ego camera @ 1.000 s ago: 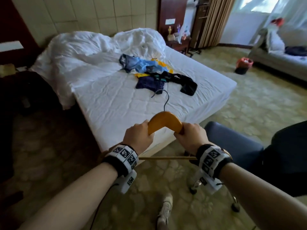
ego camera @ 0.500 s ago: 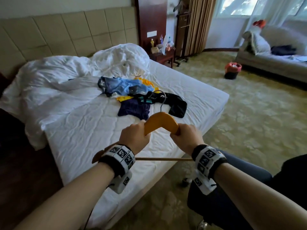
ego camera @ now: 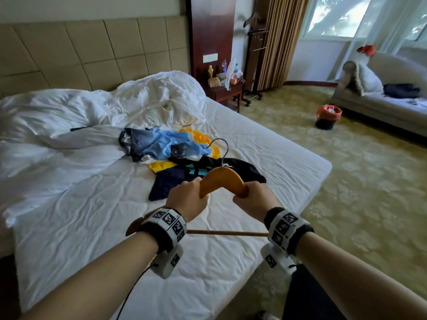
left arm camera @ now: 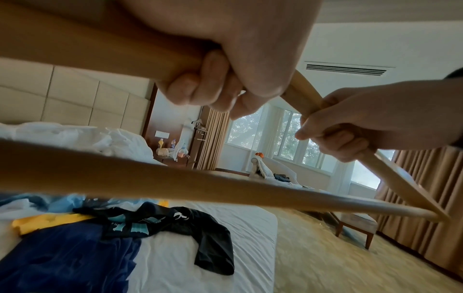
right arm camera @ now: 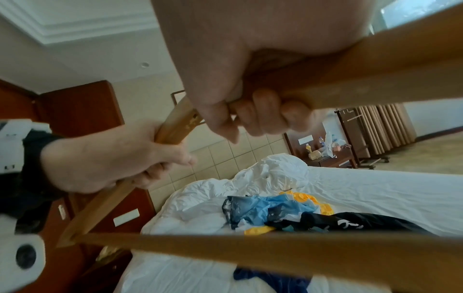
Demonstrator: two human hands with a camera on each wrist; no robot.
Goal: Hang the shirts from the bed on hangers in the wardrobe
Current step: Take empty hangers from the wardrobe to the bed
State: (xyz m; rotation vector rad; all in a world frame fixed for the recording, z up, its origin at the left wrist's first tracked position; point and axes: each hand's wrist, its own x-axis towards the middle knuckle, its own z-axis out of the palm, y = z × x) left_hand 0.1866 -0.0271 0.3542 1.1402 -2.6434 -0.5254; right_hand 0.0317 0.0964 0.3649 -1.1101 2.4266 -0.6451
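Both hands have come closer to the bed since a moment ago, and the pile of shirts now lies right under the hanger.

From the head camera, the left hand [ego camera: 186, 199] and the right hand [ego camera: 251, 199] each grasp one sloping arm of the wooden hanger [ego camera: 222, 181]. Its metal hook [ego camera: 221, 148] points up and away, over the clothes. Its thin bottom bar runs between the two wrists. On the bed [ego camera: 277, 158], past the hands, lie the shirts: a light blue shirt [ego camera: 159, 144] farthest, a yellow shirt [ego camera: 201, 137] to its right, a black shirt [ego camera: 240, 167] near the hanger, and a dark navy shirt [ego camera: 166, 185] nearest on the left. A crumpled white duvet [ego camera: 92, 112] fills the far left of the bed. On the far right, a bin [ego camera: 328, 116] with an orange bag stands on the carpet near a sofa [ego camera: 381, 105].

From the left wrist camera, the left hand [left arm camera: 220, 79] is clenched round the hanger [left arm camera: 250, 196], and the right hand [left arm camera: 350, 128] grips the other arm farther right. Below lie the black shirt [left arm camera: 200, 237], the navy shirt [left arm camera: 62, 261] and a bit of the yellow shirt [left arm camera: 42, 222].

From the right wrist camera, the right hand [right arm camera: 250, 95] is wrapped round the hanger [right arm camera: 250, 251]. The left hand [right arm camera: 107, 156] holds the arm on the left. The blue shirt [right arm camera: 263, 208], yellow shirt [right arm camera: 303, 198] and black shirt [right arm camera: 350, 220] lie on the white sheet below.
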